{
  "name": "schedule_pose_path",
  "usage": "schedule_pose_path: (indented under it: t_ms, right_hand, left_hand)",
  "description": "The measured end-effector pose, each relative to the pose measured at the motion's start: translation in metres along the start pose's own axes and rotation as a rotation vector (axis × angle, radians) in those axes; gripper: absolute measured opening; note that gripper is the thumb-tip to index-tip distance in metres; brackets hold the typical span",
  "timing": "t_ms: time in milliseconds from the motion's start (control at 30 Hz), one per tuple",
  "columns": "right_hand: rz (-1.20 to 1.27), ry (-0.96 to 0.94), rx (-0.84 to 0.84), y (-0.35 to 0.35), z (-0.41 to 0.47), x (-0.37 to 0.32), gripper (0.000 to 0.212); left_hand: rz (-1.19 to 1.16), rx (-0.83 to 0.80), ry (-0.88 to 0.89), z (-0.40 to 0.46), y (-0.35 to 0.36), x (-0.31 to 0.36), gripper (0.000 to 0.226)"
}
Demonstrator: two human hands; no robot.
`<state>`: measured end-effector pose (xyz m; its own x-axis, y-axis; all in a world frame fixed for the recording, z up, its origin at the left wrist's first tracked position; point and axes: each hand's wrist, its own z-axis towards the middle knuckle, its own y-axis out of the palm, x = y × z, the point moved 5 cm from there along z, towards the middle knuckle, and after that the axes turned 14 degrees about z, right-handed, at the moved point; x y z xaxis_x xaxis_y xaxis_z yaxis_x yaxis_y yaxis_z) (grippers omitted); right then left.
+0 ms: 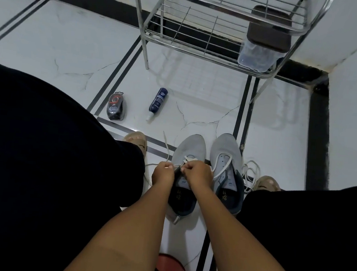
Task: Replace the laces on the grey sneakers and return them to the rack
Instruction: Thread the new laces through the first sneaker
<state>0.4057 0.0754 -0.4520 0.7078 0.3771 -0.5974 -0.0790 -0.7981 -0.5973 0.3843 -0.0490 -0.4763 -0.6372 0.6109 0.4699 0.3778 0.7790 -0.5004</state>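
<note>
view: just one cam, head-mounted, wide-angle so the edges bow a bit
facing: steep look down and slightly forward, over the wearer's own lap to the tiled floor [73, 46]
near stuff: forearms come up from the bottom edge, both hands sit about mid-frame over the grey sneakers [210, 159]
far stuff: metal rack [205, 18] at the top, cut off by the frame edge
overlap: none, no second view to compare with

Grey sneakers [208, 159] side by side on floor, white laces [224, 165] half-threaded.
</note>
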Motion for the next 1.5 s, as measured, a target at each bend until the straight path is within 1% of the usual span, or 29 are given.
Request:
schedule_pose_path:
  t_ms: [67, 167, 233, 267, 333, 400, 467, 533, 600, 633, 700, 767, 833, 867, 900, 933, 1000, 1033, 1067, 1100, 1167, 1200, 1267, 1300, 1333, 1367, 1400, 1467, 1500]
  right_hand:
    - [0.023, -0.019, -0.005, -0.003, 0.001, 0.001, 0.012]
    - [-0.016, -0.067, 0.112, -0.021, -0.001, -0.001, 0.019]
    - [-0.106, -0.052, 0.174, -0.038, -0.002, -0.002, 0.023]
    - [-0.168, 0.005, 0.137, -0.043, 0.0, -0.001, 0.03]
    - [-0.338, 0.179, -0.061, -0.046, -0.001, 0.011, 0.042]
    - [-0.439, 0.232, -0.209, -0.037, -0.005, 0.024, 0.045]
    - [-0.357, 0.151, -0.181, -0.025, -0.006, 0.033, 0.036]
    - [-0.221, 0.127, -0.084, -0.022, -0.005, 0.037, 0.031]
    - [-0.122, 0.195, -0.049, -0.025, -0.004, 0.039, 0.031]
    - [-0.1, 0.223, -0.054, -0.027, -0.003, 0.041, 0.03]
    - [-0.086, 0.254, -0.044, -0.029, 0.0, 0.045, 0.029]
    - [-0.064, 0.257, -0.012, -0.032, 0.002, 0.047, 0.029]
    - [-0.069, 0.253, -0.013, -0.032, 0.005, 0.048, 0.029]
    - [-0.08, 0.248, -0.016, -0.032, 0.006, 0.047, 0.03]
    - [-0.088, 0.245, -0.02, -0.031, 0.006, 0.047, 0.03]
    - [-0.09, 0.245, -0.025, -0.03, 0.007, 0.047, 0.029]
    - [-0.089, 0.248, -0.031, -0.029, 0.007, 0.046, 0.026]
    - [-0.089, 0.249, -0.034, -0.028, 0.007, 0.046, 0.025]
    - [-0.085, 0.25, -0.035, -0.028, 0.007, 0.047, 0.025]
    - [-0.083, 0.25, -0.033, -0.028, 0.008, 0.048, 0.025]
    - [-0.085, 0.246, -0.027, -0.029, 0.007, 0.049, 0.026]
    - [-0.082, 0.247, -0.028, -0.03, 0.007, 0.05, 0.026]
    - [-0.064, 0.259, -0.031, -0.031, 0.007, 0.052, 0.027]
    - [-0.052, 0.263, -0.032, -0.031, 0.008, 0.053, 0.028]
    - [-0.041, 0.267, -0.034, -0.032, 0.008, 0.053, 0.029]
    - [-0.036, 0.265, -0.035, -0.031, 0.009, 0.053, 0.028]
    - [-0.035, 0.262, -0.035, -0.031, 0.009, 0.053, 0.028]
    - [-0.042, 0.257, -0.027, -0.03, 0.009, 0.051, 0.026]
    - [-0.045, 0.255, -0.023, -0.03, 0.008, 0.051, 0.025]
  left_hand:
    - [0.056, -0.034, 0.047, 0.0, 0.003, 0.002, 0.008]
    - [0.169, -0.059, 0.111, 0.001, 0.008, 0.003, 0.024]
    - [0.237, -0.06, 0.12, 0.002, 0.01, 0.004, 0.028]
    - [0.27, -0.066, 0.12, 0.003, 0.011, 0.003, 0.028]
    - [0.328, -0.078, 0.127, 0.002, 0.013, 0.004, 0.025]
    - [0.378, -0.076, 0.143, 0.003, 0.016, 0.006, 0.026]
    - [0.395, -0.062, 0.129, 0.005, 0.017, 0.007, 0.029]
    - [0.372, 0.004, 0.082, 0.003, 0.009, 0.01, 0.028]
    - [0.242, 0.137, 0.0, -0.005, -0.011, 0.019, 0.033]
    - [0.104, 0.225, -0.015, -0.008, -0.027, 0.026, 0.034]
    - [-0.166, 0.425, 0.031, -0.013, -0.067, 0.051, 0.034]
    - [-0.351, 0.597, 0.091, -0.017, -0.11, 0.079, 0.036]
    - [-0.439, 0.681, 0.118, -0.016, -0.134, 0.096, 0.037]
    - [-0.4, 0.662, 0.134, -0.015, -0.134, 0.102, 0.034]
    - [-0.277, 0.592, 0.165, -0.015, -0.124, 0.106, 0.03]
    - [-0.051, 0.487, 0.217, -0.01, -0.105, 0.104, 0.03]
    - [0.393, 0.187, 0.299, -0.001, -0.05, 0.081, 0.033]
    - [0.539, 0.046, 0.287, 0.0, -0.025, 0.062, 0.034]
    - [0.627, -0.043, 0.263, 0.002, -0.005, 0.043, 0.033]
    - [0.664, -0.072, 0.234, 0.002, 0.007, 0.027, 0.032]
    - [0.59, -0.033, 0.21, 0.0, 0.009, 0.02, 0.025]
    - [0.44, 0.022, 0.197, 0.002, 0.002, 0.021, 0.024]
    - [-0.108, 0.126, 0.054, 0.01, -0.022, 0.026, 0.031]
    - [-0.415, 0.13, -0.011, 0.013, -0.033, 0.029, 0.036]
    - [-0.64, 0.104, -0.06, 0.019, -0.04, 0.03, 0.04]
    - [-0.721, 0.094, -0.1, 0.024, -0.044, 0.03, 0.044]
    - [-0.645, 0.107, -0.13, 0.026, -0.045, 0.029, 0.047]
    - [-0.172, 0.167, -0.073, 0.024, -0.041, 0.028, 0.046]
    - [0.081, 0.149, 0.029, 0.017, -0.031, 0.031, 0.039]
